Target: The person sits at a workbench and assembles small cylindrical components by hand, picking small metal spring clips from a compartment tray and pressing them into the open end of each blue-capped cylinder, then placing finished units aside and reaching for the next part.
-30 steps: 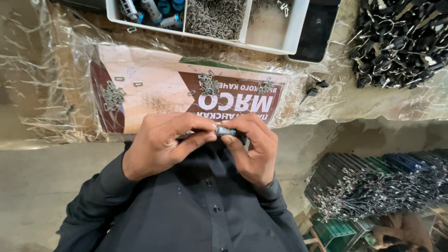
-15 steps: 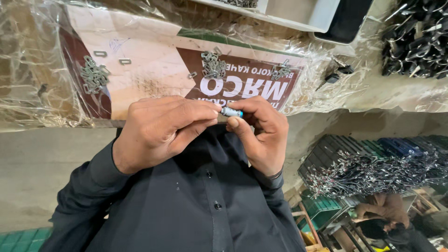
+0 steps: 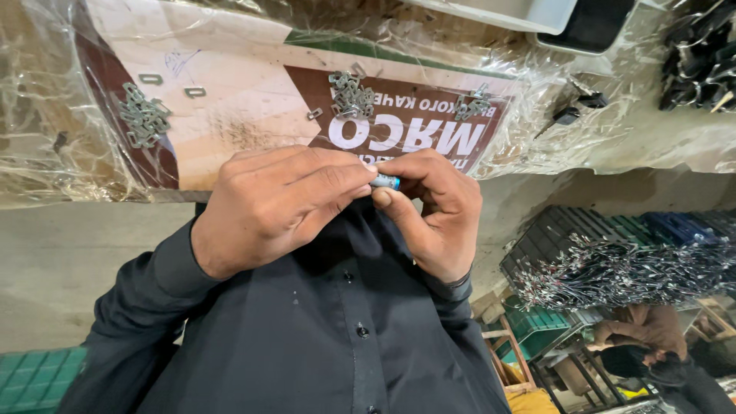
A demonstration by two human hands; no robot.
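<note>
Here both hands meet in front of the chest, above the near edge of the worktop [image 3: 92, 192], and pinch 1 small part between them. The left hand [image 3: 276, 207] curls over it from one side, its fingers [image 3: 337, 180] pressed narrow on the near end, while the right hand [image 3: 437, 215] closes thumb and forefinger on the other end. The small grey and blue piece [image 3: 386, 182] shows only as a sliver between the fingertips, so its full shape cannot be told. Because so little of it is gripped, and it hangs over the lap rather than the worktop, a slip would likely drop it onto the black shirt [image 3: 322, 337] or past it to the floor. The loose metal clips [image 3: 351, 93] lie in heaps on crinkled clear plastic sheet [image 3: 46, 115]; a sleeve brushing that sheet could scatter them.
</note>
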